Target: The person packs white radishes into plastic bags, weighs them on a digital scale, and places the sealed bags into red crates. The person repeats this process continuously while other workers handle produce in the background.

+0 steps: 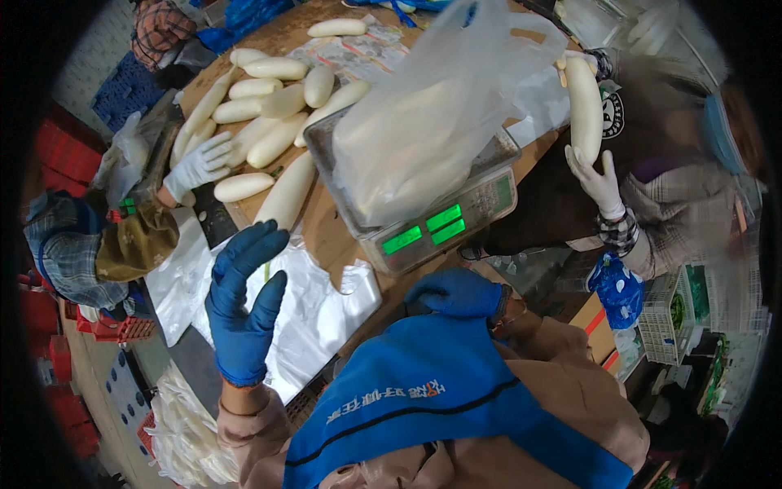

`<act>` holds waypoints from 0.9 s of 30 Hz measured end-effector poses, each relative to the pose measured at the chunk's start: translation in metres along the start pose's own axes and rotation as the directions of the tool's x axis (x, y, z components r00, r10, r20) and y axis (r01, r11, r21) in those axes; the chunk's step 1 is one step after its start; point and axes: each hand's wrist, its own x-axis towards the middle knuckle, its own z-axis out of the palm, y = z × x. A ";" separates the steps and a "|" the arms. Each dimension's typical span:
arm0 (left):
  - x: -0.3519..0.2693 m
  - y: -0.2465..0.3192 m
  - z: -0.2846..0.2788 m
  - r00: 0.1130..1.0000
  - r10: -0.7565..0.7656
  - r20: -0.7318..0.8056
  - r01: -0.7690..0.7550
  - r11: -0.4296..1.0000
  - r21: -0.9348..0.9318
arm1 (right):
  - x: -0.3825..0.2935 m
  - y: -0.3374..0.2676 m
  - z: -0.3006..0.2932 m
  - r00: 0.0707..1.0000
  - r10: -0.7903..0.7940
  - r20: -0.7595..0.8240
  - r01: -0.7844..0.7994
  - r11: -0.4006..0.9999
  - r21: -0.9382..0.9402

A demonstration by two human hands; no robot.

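My left hand (247,305), in a blue glove, is raised with fingers apart above white plastic bags (311,318) at the table edge; it holds nothing. My right hand (458,293), also blue-gloved, is curled near my apron, below the scale; whether anything is inside it is hidden. On the tray of the digital scale (421,238), whose green displays are lit, sits a clear plastic bag (409,147) of pale radishes, its top standing up. White radishes (275,137) lie piled on the table left of the scale, and a large one (290,189) points towards my left hand.
A co-worker's white-gloved hand (204,162) rests by the radish pile. At right, another co-worker holds a white radish (584,110) in two gloved hands. A third person (162,30) is at the upper left. Red crates (67,147) and a vegetable crate (663,330) stand around the table.
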 end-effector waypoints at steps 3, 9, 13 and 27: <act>0.025 0.015 0.037 0.998 0.037 -0.049 -0.044 0.987 -0.156 | -0.014 0.030 -0.020 0.996 0.067 -0.059 -0.072 0.995 -0.073; 0.073 0.047 0.080 0.967 0.189 -0.168 -0.215 0.965 -0.151 | -0.026 0.047 -0.046 0.978 0.093 -0.188 -0.103 0.994 -0.044; 0.101 0.070 0.094 0.929 0.300 -0.216 -0.313 0.949 -0.028 | -0.031 0.030 -0.064 0.957 0.031 -0.289 -0.024 0.999 0.029; 0.168 0.101 0.072 0.975 0.140 -0.175 -0.206 0.865 -0.457 | -0.025 0.009 -0.087 0.924 -0.026 -0.382 0.047 0.998 0.045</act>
